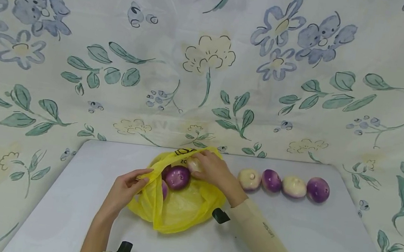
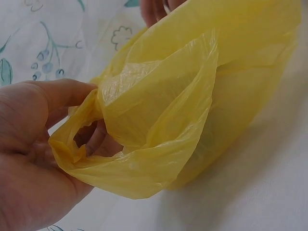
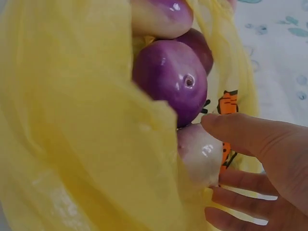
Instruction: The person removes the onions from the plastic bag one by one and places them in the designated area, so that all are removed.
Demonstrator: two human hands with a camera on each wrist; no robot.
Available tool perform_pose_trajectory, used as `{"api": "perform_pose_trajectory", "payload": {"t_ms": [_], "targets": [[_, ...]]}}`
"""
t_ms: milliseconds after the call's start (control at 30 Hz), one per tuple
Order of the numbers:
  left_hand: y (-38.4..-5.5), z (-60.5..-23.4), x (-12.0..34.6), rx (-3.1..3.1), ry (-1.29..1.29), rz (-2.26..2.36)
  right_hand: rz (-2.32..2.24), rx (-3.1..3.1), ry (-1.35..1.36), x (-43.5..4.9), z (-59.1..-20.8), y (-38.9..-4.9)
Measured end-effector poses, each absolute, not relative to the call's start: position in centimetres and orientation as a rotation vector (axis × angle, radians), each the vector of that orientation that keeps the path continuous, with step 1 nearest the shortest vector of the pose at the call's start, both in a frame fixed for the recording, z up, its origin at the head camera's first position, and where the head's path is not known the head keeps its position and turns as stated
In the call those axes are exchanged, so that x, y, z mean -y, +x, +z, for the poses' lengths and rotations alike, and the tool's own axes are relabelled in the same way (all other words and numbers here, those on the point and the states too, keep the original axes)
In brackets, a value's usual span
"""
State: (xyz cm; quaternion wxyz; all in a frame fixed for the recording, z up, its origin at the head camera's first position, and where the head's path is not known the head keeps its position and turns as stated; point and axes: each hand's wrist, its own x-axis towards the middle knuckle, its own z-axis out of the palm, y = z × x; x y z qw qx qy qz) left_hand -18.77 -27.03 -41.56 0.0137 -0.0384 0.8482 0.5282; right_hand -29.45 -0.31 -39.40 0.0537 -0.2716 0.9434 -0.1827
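Observation:
A yellow plastic bag [image 1: 179, 220] lies on the table with its mouth spread. My left hand [image 1: 122, 192] pinches the bag's left edge; up close in the left wrist view, thumb and fingers meet around a handle loop [image 2: 72, 149]. Inside the bag a dark purple turnip [image 3: 171, 79] rests against other purple-and-white turnips, partly covered by the plastic. My right hand [image 1: 213, 171] reaches into the bag's far right side. Its thumb and loosely straight fingers lie at the edges of a pale turnip [image 3: 202, 154], which sits just below the purple one.
Right of the bag, several turnips stand in a row: a pale one [image 1: 250, 180], a purple one [image 1: 271, 181], another pale one [image 1: 294, 187] and a purple one [image 1: 318, 190] at the end. Behind the white table [image 1: 278, 244] hangs a floral cloth [image 1: 184, 23].

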Motion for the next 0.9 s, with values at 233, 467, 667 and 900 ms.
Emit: {"api": "perform_pose_trajectory", "payload": {"t_ms": [233, 467, 667, 900], "targets": [[-18.6, -41.3, 26.9, -2.638, -0.101, 1.655, -0.516, -2.865, -0.784, 1.0, -39.3, -29.8], [-18.7, -41.5, 27.0, -2.643, -0.094, 1.645, -0.454, -2.885, -0.712, 1.6, -39.1, -29.9], [-18.7, -41.6, 27.0, -2.643, -0.086, 1.658, -0.486, -2.904, -0.656, 1.7, -39.6, -29.9], [-18.7, -41.7, 27.0, -2.658, -0.090, 1.648, -0.502, -2.905, -0.627, 1.6, -40.0, -29.8]]}}
